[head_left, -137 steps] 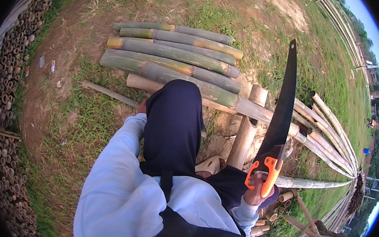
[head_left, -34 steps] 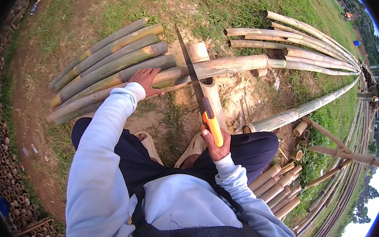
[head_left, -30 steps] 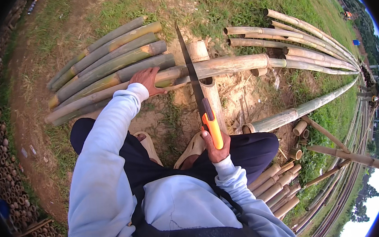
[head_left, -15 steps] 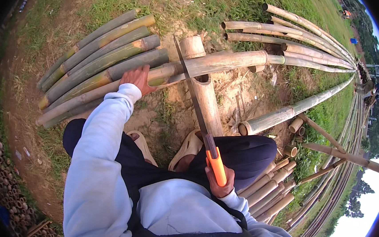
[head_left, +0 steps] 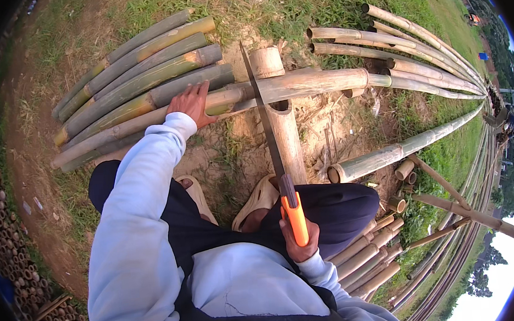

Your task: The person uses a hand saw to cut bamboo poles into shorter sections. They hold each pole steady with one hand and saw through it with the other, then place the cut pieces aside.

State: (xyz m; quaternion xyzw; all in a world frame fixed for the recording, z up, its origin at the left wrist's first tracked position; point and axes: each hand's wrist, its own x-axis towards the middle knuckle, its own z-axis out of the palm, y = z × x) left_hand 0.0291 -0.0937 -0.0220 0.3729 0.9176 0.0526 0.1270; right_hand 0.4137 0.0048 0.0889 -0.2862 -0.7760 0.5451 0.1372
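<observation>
My right hand (head_left: 304,242) is closed around the orange handle of a hand saw (head_left: 270,132). The long dark blade points away from me and crosses a bamboo pole (head_left: 317,84); I cannot make out how deep its teeth sit. Left of the blade, my left hand (head_left: 191,108) grips that pole, fingers over its far side. Beneath the pole, a thick bamboo piece (head_left: 285,140) with a notch supports it, and its short end (head_left: 266,62) shows beyond.
Several cut bamboo poles (head_left: 159,71) lie to the left, and more poles (head_left: 380,36) at the far right. A single pole (head_left: 401,149) rests nearer on the right. Short pieces (head_left: 370,254) are piled by my right knee; stacked bamboo (head_left: 31,281) stands at the left edge.
The saw has slid a little away from me across the pole, my right hand moving with it. My left hand stays on the pole. The whole view has shifted slightly.
</observation>
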